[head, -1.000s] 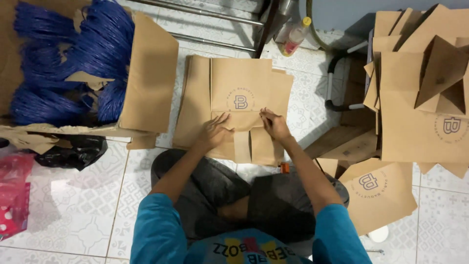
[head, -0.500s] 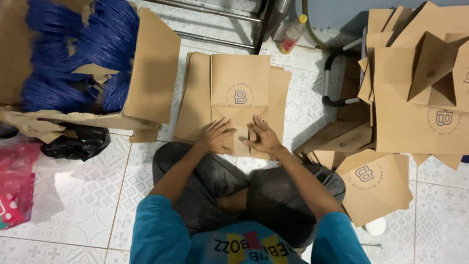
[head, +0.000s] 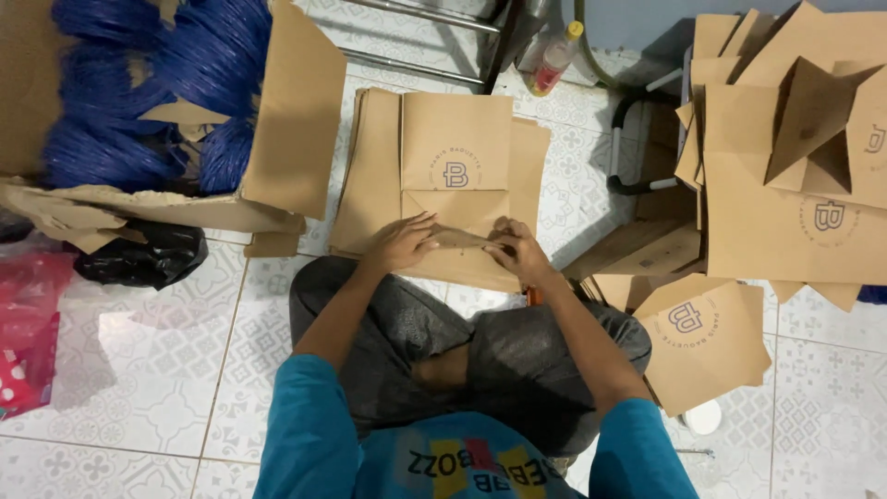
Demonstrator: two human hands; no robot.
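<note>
Top bag: flat brown paper bag point(head: 455, 157), printed round emblem up, lying on the floor stack straight ahead of crossed legs; bottom flap point(head: 459, 237) at near edge now folded up into a pointed crease.
Change: a second ago near edge lay flat under spread palms; since then both hands drawn inward to the flap, fold raised between them. Judged: bottom fold mid-forming, not yet pressed flat.
Left hand point(head: 399, 242): resting on left end of flap, fingers point(head: 423, 225) bent and pinching the paper edge, thumb side hidden.
Right hand point(head: 521, 251): on right end of flap, fingers point(head: 500, 233) curled closed on the crease; exact pinch not clear from above.
Stack beneath: more flat paper bags point(head: 370, 176), edges fanned out left and right, resting on patterned floor tiles point(head: 166, 370).
Left side: open cardboard box point(head: 300, 111) holding bundles of blue cord point(head: 139, 83); black plastic bag point(head: 139, 254) just below the box; red plastic bag point(head: 28, 333) at far left edge.
Right side: heap of brown bags point(head: 795, 185), some opened up; one loose bag point(head: 707, 337) beside right knee, well apart from the hands.
Far edge: plastic bottle with yellow cap point(head: 557, 57) near metal frame legs point(head: 416, 42).
Body: blue sleeves, grey trousers, seated cross-legged.
</note>
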